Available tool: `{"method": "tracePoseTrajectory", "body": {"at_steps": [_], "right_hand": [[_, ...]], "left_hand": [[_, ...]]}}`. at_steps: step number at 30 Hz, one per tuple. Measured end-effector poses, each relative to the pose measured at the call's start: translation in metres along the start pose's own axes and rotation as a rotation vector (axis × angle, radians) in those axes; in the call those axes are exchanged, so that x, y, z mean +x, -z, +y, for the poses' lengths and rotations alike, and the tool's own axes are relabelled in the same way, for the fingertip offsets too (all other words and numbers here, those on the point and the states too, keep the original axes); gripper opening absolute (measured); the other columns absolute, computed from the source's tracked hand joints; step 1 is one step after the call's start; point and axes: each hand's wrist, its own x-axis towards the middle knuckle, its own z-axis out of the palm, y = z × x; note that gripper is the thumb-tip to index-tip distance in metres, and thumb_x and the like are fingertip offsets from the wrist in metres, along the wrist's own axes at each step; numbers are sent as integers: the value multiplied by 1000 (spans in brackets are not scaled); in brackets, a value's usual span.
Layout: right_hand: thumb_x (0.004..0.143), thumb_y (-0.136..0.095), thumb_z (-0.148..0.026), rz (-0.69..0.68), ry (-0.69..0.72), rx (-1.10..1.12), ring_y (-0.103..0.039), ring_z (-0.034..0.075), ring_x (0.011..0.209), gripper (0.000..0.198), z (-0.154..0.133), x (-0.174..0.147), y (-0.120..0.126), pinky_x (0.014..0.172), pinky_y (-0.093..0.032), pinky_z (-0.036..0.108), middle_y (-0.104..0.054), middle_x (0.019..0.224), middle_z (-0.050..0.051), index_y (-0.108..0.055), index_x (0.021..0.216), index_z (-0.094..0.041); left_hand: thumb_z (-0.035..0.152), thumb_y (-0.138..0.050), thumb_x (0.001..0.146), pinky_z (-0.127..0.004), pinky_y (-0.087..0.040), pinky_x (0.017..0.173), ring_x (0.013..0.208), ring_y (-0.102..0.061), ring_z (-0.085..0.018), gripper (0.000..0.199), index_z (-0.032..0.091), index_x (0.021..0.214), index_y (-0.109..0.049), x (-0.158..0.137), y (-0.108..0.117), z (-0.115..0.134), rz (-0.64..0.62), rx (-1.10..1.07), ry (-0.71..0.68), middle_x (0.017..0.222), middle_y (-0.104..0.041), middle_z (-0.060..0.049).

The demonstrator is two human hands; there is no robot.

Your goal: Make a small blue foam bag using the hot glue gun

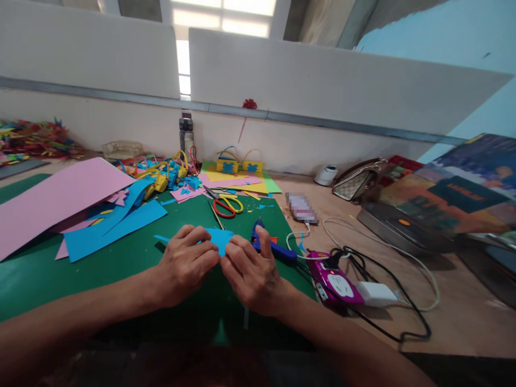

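Note:
Both hands meet over the front of a green cutting mat (133, 290), gripping a piece of blue paper (220, 236). My left hand (187, 263) is closed on its left part, and a narrow blue end sticks out beyond the knuckles. My right hand (252, 271) closes on the right part, with the thumb raised. Fingers hide most of the paper, so I cannot tell its full shape. Just behind my right hand lies a blue glue gun (282, 252). Scissors (228, 207) with red and yellow handles rest farther back on the mat.
Pink sheets (68, 199) and blue sheets (116, 231) lie at left. Small yellow paper bags (228, 165) stand at the back. On the right are a phone (301, 208), a purple power strip (336, 285), loose cables and a dark case (403, 228). A bottle (186, 134) stands by the partition.

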Motion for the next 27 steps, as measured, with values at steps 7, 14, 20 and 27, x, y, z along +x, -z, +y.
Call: {"method": "tracePoseTrajectory", "body": {"at_steps": [7, 14, 20, 27], "right_hand": [[86, -39, -8, -33, -22, -32, -57, 22, 88, 26, -4, 0, -4, 96, -27, 49, -62, 75, 7, -63, 78, -12], [88, -35, -7, -93, -105, -10, -56, 19, 84, 29, -3, -1, -6, 99, -26, 48, -59, 71, 5, -57, 70, -14], [88, -27, -6, -117, -116, 23, -56, 19, 82, 36, -3, 0, -4, 99, -27, 48, -58, 72, 5, -57, 71, -14], [86, -32, -6, -85, -51, -1, -55, 21, 81, 32, -3, -1, -5, 97, -28, 50, -57, 68, 5, -58, 68, -13]], "left_hand": [[14, -44, 87, -32, -33, 66, 73, -50, -17, 26, 17, 62, -52, -1, -1, 0, -19, -2, 14, 67, -64, -3], [14, -42, 88, -31, -34, 67, 73, -50, -17, 28, 17, 63, -53, -1, -2, -2, -10, 12, 13, 67, -64, -3], [13, -45, 87, -31, -34, 67, 73, -50, -17, 24, 16, 64, -52, -1, -2, -2, -14, -9, 20, 68, -65, -3], [14, -44, 87, -31, -34, 67, 72, -49, -17, 23, 16, 66, -52, -2, -2, 1, -18, -47, 47, 67, -64, -2]]}}
